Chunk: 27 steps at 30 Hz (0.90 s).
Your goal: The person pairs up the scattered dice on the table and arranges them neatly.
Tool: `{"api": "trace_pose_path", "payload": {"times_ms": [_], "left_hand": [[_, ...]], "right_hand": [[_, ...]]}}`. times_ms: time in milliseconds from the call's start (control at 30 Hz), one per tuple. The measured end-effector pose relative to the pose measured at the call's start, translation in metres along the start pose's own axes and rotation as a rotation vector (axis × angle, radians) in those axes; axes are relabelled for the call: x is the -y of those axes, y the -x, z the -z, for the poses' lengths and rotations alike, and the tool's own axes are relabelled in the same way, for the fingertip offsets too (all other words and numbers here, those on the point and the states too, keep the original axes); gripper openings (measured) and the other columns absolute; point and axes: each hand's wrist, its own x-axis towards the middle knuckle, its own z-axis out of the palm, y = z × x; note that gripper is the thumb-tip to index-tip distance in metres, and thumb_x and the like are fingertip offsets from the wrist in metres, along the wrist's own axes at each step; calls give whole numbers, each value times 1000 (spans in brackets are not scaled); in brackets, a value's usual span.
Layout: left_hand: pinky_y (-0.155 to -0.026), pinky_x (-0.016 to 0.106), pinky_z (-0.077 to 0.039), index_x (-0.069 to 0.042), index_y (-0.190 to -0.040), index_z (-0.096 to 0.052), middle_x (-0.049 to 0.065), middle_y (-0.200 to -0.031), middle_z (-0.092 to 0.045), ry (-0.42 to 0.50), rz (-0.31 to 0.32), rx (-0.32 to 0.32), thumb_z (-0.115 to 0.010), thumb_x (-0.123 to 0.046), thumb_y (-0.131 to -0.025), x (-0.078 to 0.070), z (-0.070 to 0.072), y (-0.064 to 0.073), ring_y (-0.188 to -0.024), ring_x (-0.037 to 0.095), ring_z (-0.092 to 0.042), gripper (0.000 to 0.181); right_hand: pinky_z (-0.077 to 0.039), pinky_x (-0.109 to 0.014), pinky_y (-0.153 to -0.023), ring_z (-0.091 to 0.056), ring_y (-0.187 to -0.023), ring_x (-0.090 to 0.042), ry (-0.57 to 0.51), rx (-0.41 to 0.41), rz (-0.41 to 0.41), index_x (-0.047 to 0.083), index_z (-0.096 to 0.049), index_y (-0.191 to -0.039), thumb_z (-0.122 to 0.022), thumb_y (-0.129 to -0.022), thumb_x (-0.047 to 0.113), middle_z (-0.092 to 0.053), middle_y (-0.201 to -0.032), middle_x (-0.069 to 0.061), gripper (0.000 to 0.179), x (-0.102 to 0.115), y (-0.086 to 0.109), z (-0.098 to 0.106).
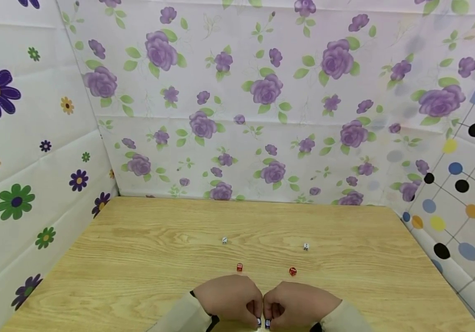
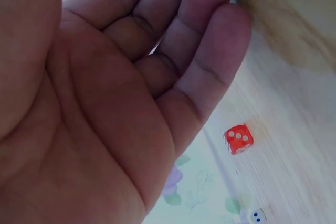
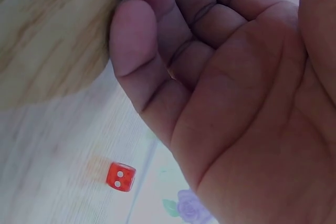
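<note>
Side by side near the table's front edge, my left hand (image 1: pixel 233 297) and right hand (image 1: pixel 297 302) have their knuckles almost touching. Between thumb and finger, the left hand pinches a small dark die (image 1: pixel 259 322) with pale spots. A similar dark die (image 1: pixel 267 323) is pinched by the right hand, close beside the first. Both are partly covered by fingertips, and neither shows in the wrist views. Beyond the hands lie a red die (image 1: pixel 239 267) on the left and another red die (image 1: pixel 293 271) on the right.
Farther back on the wooden table (image 1: pixel 158 230) sit a white die (image 1: pixel 224 240) and a second white die (image 1: pixel 305 246). Flowered cloth (image 1: pixel 237 152) hangs behind the table, with patterned cloths along its left and right sides.
</note>
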Motion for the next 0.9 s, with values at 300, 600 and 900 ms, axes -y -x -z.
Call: {"api": "trace_pose_path", "payload": {"times_ms": [300,600,900], "left_hand": [[-58,12,-44,-26,-79,-69,-24,-71,-58,36,2,-1,-73,-19,-81,1,0,1,-62,-9,-53,8],[-56,10,-42,-26,-76,-69,-25,-67,-55,-22,-30,-10,-70,-15,-83,1,-1,-3,-58,-10,-49,12],[-56,9,-41,-26,-76,-69,-25,-67,-55,-53,-32,-20,-69,-15,-83,3,-4,-5,-58,-9,-47,13]], "right_hand": [[-47,-17,-54,-53,-61,6,20,2,-7,21,-65,-85,-70,-84,18,-59,-73,20,7,2,0,-1],[-46,-17,-53,-51,-59,7,55,-3,-8,25,-64,-81,-69,-84,21,-59,-71,20,7,1,0,-1],[-46,-16,-53,-51,-59,8,65,-12,3,24,-65,-81,-69,-84,20,-59,-70,20,6,3,0,-2]]}}
